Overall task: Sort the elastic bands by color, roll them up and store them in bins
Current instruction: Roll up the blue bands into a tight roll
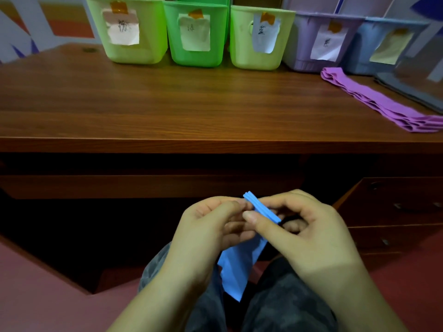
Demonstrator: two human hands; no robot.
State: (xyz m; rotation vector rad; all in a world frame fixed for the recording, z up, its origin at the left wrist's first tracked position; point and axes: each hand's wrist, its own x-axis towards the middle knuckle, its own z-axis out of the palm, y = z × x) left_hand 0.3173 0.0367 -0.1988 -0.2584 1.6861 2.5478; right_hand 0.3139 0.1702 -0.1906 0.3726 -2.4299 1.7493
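A blue elastic band (pixel 239 267) is held in front of my lap, below the desk edge. Its top end is folded into a narrow flat roll, and the loose tail hangs down between my knees. My left hand (pixel 206 233) and my right hand (pixel 309 231) both pinch the rolled end from either side. A pile of purple bands (pixel 383 104) lies on the desk at the right. Several labelled bins stand along the back: a light green bin (pixel 134 51), a green bin (pixel 199 58), a pale yellow-green bin (pixel 242 56), a purple bin (pixel 304 51) and a blue bin (pixel 364 53).
The brown wooden desk (pixel 167 104) spans the view, its front edge above my hands. A grey flat thing (pixel 412 92) lies at the far right behind the purple bands. Drawers (pixel 395 202) sit under the desk on the right. The floor is reddish.
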